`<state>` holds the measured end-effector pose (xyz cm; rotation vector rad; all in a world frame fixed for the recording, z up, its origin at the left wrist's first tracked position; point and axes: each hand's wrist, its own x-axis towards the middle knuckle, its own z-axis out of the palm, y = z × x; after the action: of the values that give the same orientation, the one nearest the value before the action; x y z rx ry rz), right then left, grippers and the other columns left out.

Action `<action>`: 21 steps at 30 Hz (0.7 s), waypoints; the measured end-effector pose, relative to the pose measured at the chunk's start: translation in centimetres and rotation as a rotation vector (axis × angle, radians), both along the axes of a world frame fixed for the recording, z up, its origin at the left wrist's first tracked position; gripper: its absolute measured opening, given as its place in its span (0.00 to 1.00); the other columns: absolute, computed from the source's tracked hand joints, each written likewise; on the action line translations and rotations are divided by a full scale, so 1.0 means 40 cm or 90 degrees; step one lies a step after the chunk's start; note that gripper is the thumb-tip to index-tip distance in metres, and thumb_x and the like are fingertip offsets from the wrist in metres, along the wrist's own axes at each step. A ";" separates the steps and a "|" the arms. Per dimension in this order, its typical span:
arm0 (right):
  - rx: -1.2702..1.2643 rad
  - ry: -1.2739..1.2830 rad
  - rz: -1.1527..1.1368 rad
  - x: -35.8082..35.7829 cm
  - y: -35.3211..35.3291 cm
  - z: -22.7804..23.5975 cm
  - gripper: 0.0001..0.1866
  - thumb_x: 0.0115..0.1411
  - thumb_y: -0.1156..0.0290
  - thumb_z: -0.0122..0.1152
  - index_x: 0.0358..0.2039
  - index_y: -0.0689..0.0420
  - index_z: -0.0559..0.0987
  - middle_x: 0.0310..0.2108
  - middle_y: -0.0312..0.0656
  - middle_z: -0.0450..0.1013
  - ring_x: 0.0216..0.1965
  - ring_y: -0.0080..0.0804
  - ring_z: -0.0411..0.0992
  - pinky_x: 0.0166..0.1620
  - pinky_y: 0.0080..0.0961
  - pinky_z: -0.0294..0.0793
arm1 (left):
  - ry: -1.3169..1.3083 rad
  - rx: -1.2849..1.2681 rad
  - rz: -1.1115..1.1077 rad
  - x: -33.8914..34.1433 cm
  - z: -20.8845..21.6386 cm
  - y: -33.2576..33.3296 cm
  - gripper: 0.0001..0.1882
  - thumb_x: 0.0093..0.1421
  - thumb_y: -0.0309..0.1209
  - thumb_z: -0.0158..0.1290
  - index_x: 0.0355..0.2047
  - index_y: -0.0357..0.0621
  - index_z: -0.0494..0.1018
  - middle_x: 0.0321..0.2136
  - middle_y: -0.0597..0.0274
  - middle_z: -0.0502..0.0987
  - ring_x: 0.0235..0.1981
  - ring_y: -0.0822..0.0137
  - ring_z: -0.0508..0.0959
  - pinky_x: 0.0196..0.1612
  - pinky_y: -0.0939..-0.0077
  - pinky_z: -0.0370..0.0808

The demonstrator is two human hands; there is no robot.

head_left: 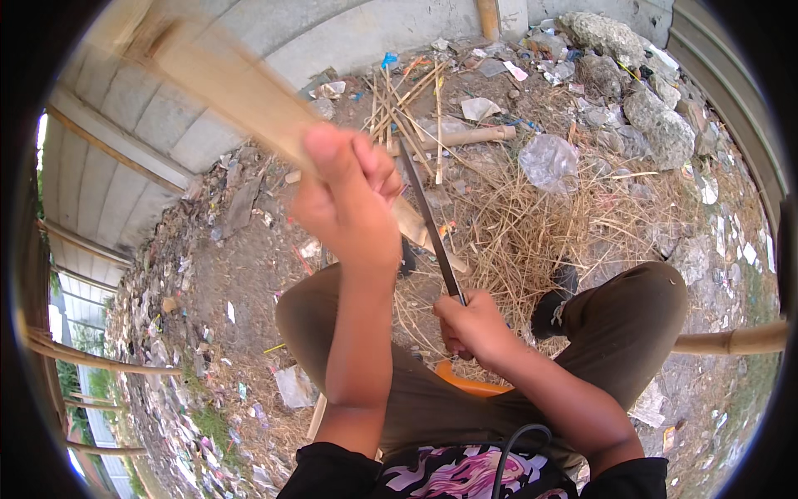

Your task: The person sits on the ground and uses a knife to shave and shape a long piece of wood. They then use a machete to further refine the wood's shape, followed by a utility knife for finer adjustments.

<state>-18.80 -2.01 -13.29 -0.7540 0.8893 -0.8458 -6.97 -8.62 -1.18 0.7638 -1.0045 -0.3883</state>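
My left hand [353, 200] is raised at the centre-left, its fingers wrapped round the lower end of a wide, pale bamboo slat [237, 91]. The slat slants up to the far left and is smeared by motion. In front of my lap, my right hand [478, 326] grips a machete [431, 223]; its handle is hidden in my fist. The long, dark, narrow blade points away and slightly left, apart from the slat. Under the blade, a pale piece of bamboo [413, 224] lies between my feet, partly covered by my left hand and the blade.
Thin bamboo strips [407, 112] lie crossed ahead, beside a short bamboo pole [478, 137]. Dry shavings [532, 224] heap near my right shoe [555, 303]. Concrete lumps [661, 125] and a clear plastic bag [549, 162] sit far right. A panelled wall [357, 50] stands behind; litter covers the ground.
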 end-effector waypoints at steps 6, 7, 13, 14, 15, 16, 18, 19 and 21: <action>-0.029 0.031 -0.018 -0.051 -0.006 0.069 0.13 0.62 0.73 0.56 0.20 0.57 0.69 0.13 0.30 0.62 0.12 0.17 0.57 0.16 0.21 0.54 | 0.025 -0.010 -0.096 0.016 -0.009 0.000 0.30 0.70 0.57 0.44 0.24 0.43 0.62 0.13 0.71 0.57 0.14 0.78 0.57 0.17 0.81 0.53; -0.116 0.024 -0.099 -0.061 -0.009 0.087 0.12 0.62 0.73 0.57 0.21 0.57 0.70 0.14 0.30 0.63 0.13 0.15 0.58 0.17 0.21 0.55 | 0.026 -0.008 -0.095 0.021 -0.010 -0.003 0.30 0.70 0.57 0.44 0.24 0.43 0.62 0.13 0.71 0.57 0.14 0.78 0.56 0.17 0.81 0.53; 0.031 -0.110 -0.017 -0.024 -0.018 -0.001 0.12 0.63 0.74 0.53 0.21 0.57 0.68 0.12 0.29 0.59 0.13 0.16 0.57 0.17 0.21 0.53 | 0.016 0.004 -0.077 -0.010 -0.006 -0.015 0.29 0.70 0.57 0.44 0.25 0.43 0.62 0.14 0.70 0.58 0.14 0.78 0.57 0.17 0.81 0.53; 0.180 -0.065 0.148 -0.026 -0.028 -0.011 0.13 0.63 0.73 0.54 0.20 0.56 0.68 0.12 0.28 0.59 0.13 0.16 0.56 0.17 0.21 0.53 | 0.013 0.007 -0.065 -0.015 -0.012 -0.014 0.29 0.70 0.57 0.44 0.25 0.44 0.62 0.14 0.70 0.58 0.14 0.78 0.57 0.17 0.81 0.53; 0.147 -0.023 0.131 -0.022 -0.026 -0.007 0.14 0.63 0.73 0.54 0.19 0.56 0.67 0.11 0.28 0.58 0.13 0.16 0.56 0.17 0.21 0.53 | 0.008 0.011 -0.049 -0.013 -0.016 -0.013 0.29 0.70 0.57 0.44 0.24 0.44 0.62 0.14 0.70 0.58 0.14 0.78 0.57 0.17 0.81 0.53; 0.113 0.018 0.113 -0.018 -0.021 -0.002 0.15 0.63 0.72 0.54 0.18 0.55 0.66 0.11 0.28 0.58 0.12 0.15 0.56 0.17 0.20 0.53 | 0.013 0.010 -0.055 -0.005 -0.015 -0.017 0.29 0.70 0.57 0.44 0.24 0.44 0.62 0.14 0.70 0.58 0.14 0.78 0.57 0.17 0.81 0.53; -0.013 0.115 0.039 -0.024 -0.016 0.024 0.17 0.62 0.71 0.56 0.17 0.55 0.66 0.11 0.27 0.58 0.13 0.14 0.56 0.17 0.20 0.54 | 0.026 0.011 -0.062 0.027 -0.011 -0.027 0.29 0.70 0.57 0.44 0.24 0.44 0.62 0.14 0.70 0.58 0.15 0.78 0.57 0.17 0.81 0.53; -0.103 0.173 -0.019 -0.041 -0.009 0.057 0.17 0.61 0.70 0.56 0.16 0.56 0.66 0.11 0.28 0.60 0.13 0.13 0.57 0.18 0.20 0.55 | 0.031 0.008 -0.052 0.045 -0.015 -0.030 0.29 0.70 0.57 0.44 0.24 0.44 0.62 0.14 0.70 0.59 0.15 0.78 0.57 0.17 0.81 0.54; -0.227 0.158 -0.147 -0.053 -0.008 0.072 0.17 0.60 0.69 0.58 0.16 0.57 0.68 0.11 0.29 0.62 0.14 0.12 0.59 0.18 0.21 0.58 | 0.042 0.001 -0.033 0.071 -0.018 -0.035 0.29 0.70 0.57 0.44 0.24 0.44 0.62 0.14 0.70 0.59 0.14 0.79 0.57 0.17 0.82 0.54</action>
<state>-20.90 -2.31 -10.42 -1.0983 1.0736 -1.1507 -4.12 -10.04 -1.91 0.7226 -0.9643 -0.4560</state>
